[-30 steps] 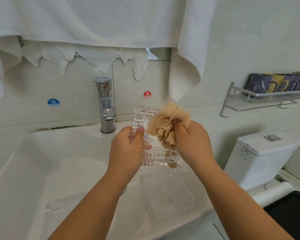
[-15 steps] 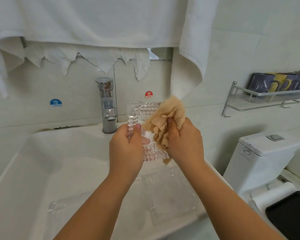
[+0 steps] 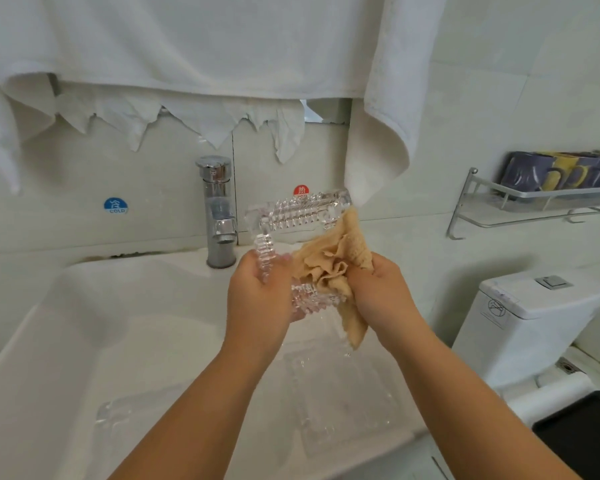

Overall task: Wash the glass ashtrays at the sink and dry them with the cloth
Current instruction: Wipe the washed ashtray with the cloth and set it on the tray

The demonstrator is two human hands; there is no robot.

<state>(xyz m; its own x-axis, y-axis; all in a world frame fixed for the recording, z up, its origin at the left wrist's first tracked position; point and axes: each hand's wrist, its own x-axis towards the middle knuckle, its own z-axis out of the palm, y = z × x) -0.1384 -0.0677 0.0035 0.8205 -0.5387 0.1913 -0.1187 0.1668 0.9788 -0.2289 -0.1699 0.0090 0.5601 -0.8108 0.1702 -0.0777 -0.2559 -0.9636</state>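
Observation:
A square ribbed glass ashtray (image 3: 298,213) is held tilted above the white sink (image 3: 84,341). My left hand (image 3: 257,299) grips its left rim. My right hand (image 3: 381,296) holds a bunched tan cloth (image 3: 333,261) pressed into the ashtray's right side and hollow. A second glass ashtray (image 3: 343,400) lies flat on the sink's right rim below my hands. A third clear glass piece (image 3: 125,414) lies in the basin at the lower left, partly hidden by my left forearm.
A chrome tap (image 3: 219,216) stands at the back of the sink, with no water visible. White towels (image 3: 222,46) hang overhead. A wall rack with mugs (image 3: 565,174) and a toilet cistern (image 3: 534,320) stand to the right. A black tray (image 3: 582,431) sits at the lower right.
The ashtray has been turned in my left hand so its far rim now lies level at the top. The cloth has shifted lower and further into the ashtray's right side.

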